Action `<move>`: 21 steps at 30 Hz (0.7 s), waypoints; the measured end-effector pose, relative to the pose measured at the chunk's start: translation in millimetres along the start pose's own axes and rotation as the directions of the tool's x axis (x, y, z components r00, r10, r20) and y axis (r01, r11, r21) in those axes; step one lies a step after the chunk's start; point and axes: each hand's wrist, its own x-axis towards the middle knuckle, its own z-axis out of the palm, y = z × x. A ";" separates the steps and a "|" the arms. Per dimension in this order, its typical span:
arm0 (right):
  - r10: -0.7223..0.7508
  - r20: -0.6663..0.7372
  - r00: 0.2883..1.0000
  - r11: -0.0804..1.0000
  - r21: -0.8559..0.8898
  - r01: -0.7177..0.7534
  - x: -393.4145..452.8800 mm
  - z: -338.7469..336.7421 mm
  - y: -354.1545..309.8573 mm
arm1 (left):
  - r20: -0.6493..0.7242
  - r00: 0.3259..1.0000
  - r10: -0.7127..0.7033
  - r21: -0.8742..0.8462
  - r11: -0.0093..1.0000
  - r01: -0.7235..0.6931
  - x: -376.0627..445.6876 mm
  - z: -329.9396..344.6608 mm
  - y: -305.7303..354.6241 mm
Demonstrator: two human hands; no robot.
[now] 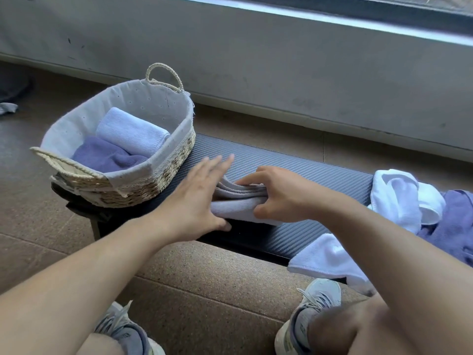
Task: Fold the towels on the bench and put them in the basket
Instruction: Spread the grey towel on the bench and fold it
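Table [294, 172]: dark padded top carries everything. Basket [163, 103], just left of my fingers, already holds two folded towels, one pale, one purple. Unfolded pile [409, 201], white and purple, lies well to my right: several left to do. Folded grey towel [238, 208] sits between my hands. Left hand [194, 198] flat, fingers straight, pressing its end. Right hand [279, 196] pinches the layered edge.
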 end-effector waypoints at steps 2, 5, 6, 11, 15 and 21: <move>-0.010 -0.006 1.000 1.000 0.028 0.010 0.4 2.4 0.9 | 0.043 0.994 0.102 0.054 0.993 -0.104 0.8 3.5 -7.5; -0.016 -0.039 0.999 0.999 0.047 0.018 -0.2 4.1 8.9 | 0.007 0.994 0.113 0.110 0.988 -0.113 3.1 1.7 -9.7; -0.019 -0.030 0.999 0.999 0.045 0.020 -1.4 4.6 11.2 | 0.002 0.996 0.091 0.122 0.988 -0.090 4.3 -0.4 -9.5; -0.029 0.021 0.999 0.999 -0.036 0.030 -6.0 9.4 18.4 | 0.021 1.000 0.012 0.041 0.999 -0.013 10.3 -8.3 -9.6; -0.076 -0.011 0.997 0.996 0.044 0.077 -5.3 3.7 29.7 | -0.031 0.996 -0.080 -0.240 0.968 0.070 14.3 -11.0 -8.7; -0.059 0.033 0.998 0.892 0.450 0.038 -14.7 -3.6 45.8 | -0.125 0.992 -0.022 -0.525 0.850 -0.047 14.0 -16.2 5.3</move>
